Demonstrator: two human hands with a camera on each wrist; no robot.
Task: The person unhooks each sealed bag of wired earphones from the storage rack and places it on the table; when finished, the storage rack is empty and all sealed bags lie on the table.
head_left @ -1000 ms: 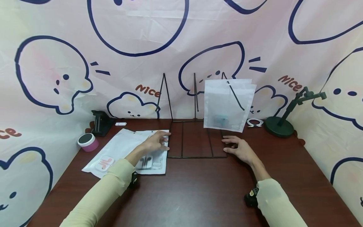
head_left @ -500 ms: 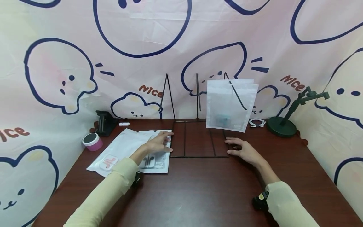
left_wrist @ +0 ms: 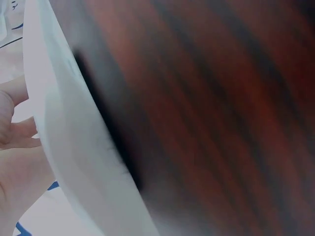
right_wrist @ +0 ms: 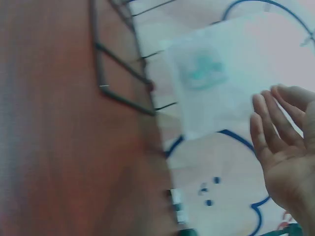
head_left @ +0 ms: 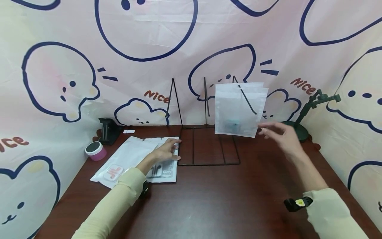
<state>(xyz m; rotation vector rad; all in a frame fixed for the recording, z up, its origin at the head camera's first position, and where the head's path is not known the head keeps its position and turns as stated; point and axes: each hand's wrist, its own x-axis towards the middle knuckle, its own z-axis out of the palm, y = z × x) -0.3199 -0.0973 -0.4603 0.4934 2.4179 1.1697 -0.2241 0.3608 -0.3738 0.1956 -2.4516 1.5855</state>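
The person's right hand (head_left: 283, 136) is raised beside the hanging pouches (head_left: 228, 108), its fingers loosely extended and holding nothing; whether they touch the film is unclear. The left hand (head_left: 162, 154) rests on the flat pouches (head_left: 129, 151), fingers outstretched, tips by the near-left side of the rack (head_left: 193, 164).

A careless brush from the right hand could set the hanging pouches swinging or work them off their prong. With that load all on one side, a sideways knock might also shift the light wire frame. A left-hand drag could skew the flat pouches or push them against the base.

Counted: two hands; one rack with three prongs (head_left: 246, 98), only the right one loaded; apparently two hanging pouches, overlapping; at least two flat ones on the surface (head_left: 194, 205); one jar (head_left: 95, 151); one black stand (head_left: 108, 131); one green stand (head_left: 302, 132).
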